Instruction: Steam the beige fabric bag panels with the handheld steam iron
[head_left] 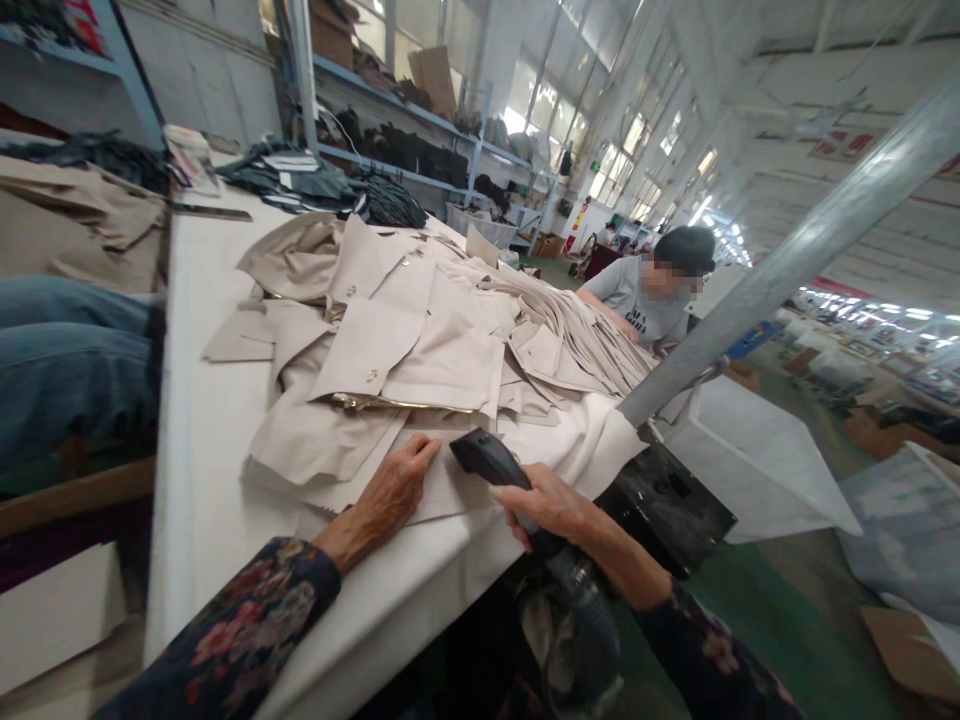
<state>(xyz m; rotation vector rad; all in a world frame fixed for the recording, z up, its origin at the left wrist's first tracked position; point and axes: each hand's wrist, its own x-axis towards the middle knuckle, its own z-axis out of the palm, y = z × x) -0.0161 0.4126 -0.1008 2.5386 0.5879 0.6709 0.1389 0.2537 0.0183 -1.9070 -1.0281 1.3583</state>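
My right hand (551,505) grips a black handheld nozzle tool (491,460), whose ribbed hose (592,610) hangs down over the table edge. The tool's tip points left, over a flat beige fabric piece (450,490). At the left part of that piece is my left hand (401,485), its fingers curled closed on the cloth; the fingertips are partly hidden. Just beyond both hands lies a heap of beige fabric panels (442,350), some with small metal fittings and a zip along one edge.
A white-covered table (202,420) bears the heap, with dark fabric bundles (330,185) at its far end. A slanting metal pole (787,240) rises at the right, beside a white bin (750,460). A person in a grey shirt (637,290) leans in behind the heap.
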